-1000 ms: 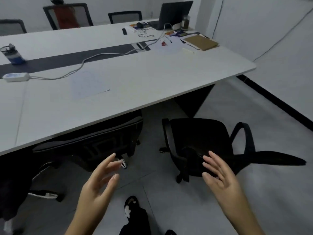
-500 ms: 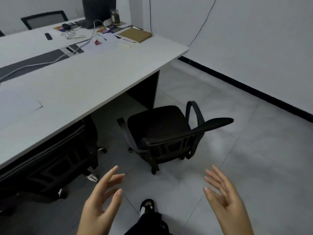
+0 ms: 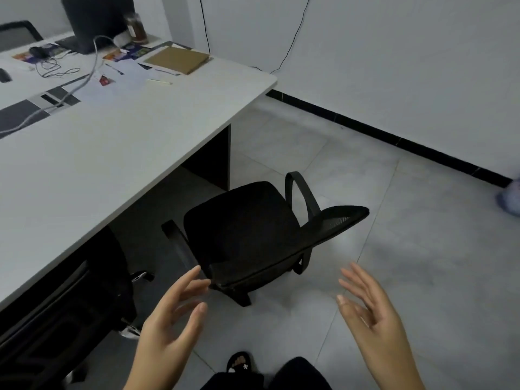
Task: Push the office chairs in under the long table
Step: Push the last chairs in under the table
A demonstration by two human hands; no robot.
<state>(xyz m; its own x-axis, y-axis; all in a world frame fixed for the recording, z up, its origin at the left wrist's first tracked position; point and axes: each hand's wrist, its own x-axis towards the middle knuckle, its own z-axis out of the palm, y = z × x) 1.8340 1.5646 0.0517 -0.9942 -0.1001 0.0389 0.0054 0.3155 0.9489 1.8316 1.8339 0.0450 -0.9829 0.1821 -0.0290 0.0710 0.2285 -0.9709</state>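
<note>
Looking down from the head cam, I count two hands, both with fingers spread and holding nothing. The left hand (image 3: 171,316) has its fingertips right by the back edge of the pulled-out chair (image 3: 247,235); can't tell if they actually touch it. The right hand (image 3: 371,313) is well apart from it, over bare floor (image 3: 422,249).

Chairs: three that I can make out. The black one sits out past the corner of the long table (image 3: 112,142), seat mostly clear of the tabletop. A second chair (image 3: 70,305) is tucked under the near edge, dark and partly cut off at the frame. A third chair (image 3: 17,33) is just a backrest poking up on the far side.

One jar (image 3: 136,29) stands by the laptop (image 3: 95,21); something brown inside, too blurry to name.
</note>
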